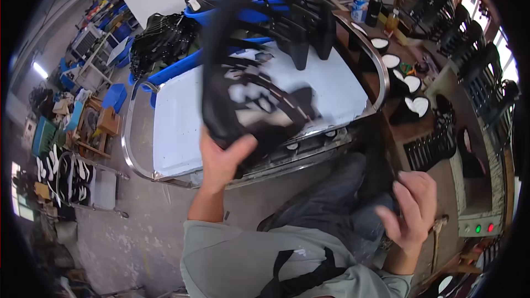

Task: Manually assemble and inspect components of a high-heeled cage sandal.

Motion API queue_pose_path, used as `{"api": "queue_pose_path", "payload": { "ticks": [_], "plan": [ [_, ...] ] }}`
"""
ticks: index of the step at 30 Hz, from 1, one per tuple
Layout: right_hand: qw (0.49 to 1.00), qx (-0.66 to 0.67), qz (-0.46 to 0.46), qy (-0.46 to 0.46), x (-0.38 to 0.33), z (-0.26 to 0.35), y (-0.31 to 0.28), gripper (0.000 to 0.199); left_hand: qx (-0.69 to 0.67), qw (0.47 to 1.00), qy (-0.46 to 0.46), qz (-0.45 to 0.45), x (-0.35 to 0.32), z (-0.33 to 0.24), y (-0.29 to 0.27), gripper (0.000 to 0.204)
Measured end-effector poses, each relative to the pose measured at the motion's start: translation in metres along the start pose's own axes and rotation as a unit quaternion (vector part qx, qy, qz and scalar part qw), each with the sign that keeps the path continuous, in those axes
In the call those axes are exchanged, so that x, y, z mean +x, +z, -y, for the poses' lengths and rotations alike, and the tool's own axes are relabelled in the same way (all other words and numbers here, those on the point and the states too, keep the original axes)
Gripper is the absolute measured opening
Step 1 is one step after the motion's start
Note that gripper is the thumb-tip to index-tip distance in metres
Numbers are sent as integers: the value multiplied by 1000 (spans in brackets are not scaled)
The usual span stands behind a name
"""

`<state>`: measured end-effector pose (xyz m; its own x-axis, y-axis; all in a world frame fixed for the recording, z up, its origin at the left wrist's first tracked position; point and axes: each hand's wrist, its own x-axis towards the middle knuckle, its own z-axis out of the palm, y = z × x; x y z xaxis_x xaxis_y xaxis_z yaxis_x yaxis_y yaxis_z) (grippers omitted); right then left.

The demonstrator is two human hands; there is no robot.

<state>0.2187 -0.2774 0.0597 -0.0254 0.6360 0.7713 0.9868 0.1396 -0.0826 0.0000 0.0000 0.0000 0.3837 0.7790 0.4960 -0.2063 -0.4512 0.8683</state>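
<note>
My left hand (pixel 223 157) is closed round the lower edge of a tall black strappy sandal boot (pixel 221 107), with the thumb over its edge. Motion blurs the boot, and its many straps stick out to the right, over a white-topped cart (pixel 179 124). Apart from it, at the lower right, is my right hand (pixel 411 204). Its fingers are bent with a gap to the thumb, and nothing shows in it. Pale patches show among the boot's straps; what they belong to is blurred.
Curved metal rails (pixel 128 138) edge the cart. Behind it are blue bins (pixel 190 63) and a heap of black strappy pieces (pixel 163 44). The right bench holds white-lined shoe parts (pixel 417 106), bottles (pixel 360 5) and black strappy uppers (pixel 433 146). A button panel (pixel 480 228) stands lower right.
</note>
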Motion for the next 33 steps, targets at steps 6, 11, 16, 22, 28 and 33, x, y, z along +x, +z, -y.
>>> {"api": "queue_pose_path", "payload": {
  "ticks": [6, 11, 16, 22, 28, 33],
  "plan": [
    [986, 62, 131, 79, -10, -28, 58, 32, 42, 976, 52, -208, 108, 118, 22, 64],
    [976, 76, 145, 142, -40, -42, 74, 27, 189, 954, 77, -220, 177, 208, 77, 61],
    [957, 26, 132, 256, -83, -58, 45, 26, 195, 965, 54, -167, 191, 227, 112, 62],
    [945, 69, 155, 280, -121, -99, 41, 26, 504, 864, 17, -9, 213, 314, -5, 39],
    [928, -175, -86, 317, -189, -182, -82, 28, 272, 946, 100, -148, 114, 185, 107, 74],
    [712, -614, -212, 267, -202, -235, -263, 32, 102, 961, 256, 31, 34, 106, 218, 74]
  ]
}}
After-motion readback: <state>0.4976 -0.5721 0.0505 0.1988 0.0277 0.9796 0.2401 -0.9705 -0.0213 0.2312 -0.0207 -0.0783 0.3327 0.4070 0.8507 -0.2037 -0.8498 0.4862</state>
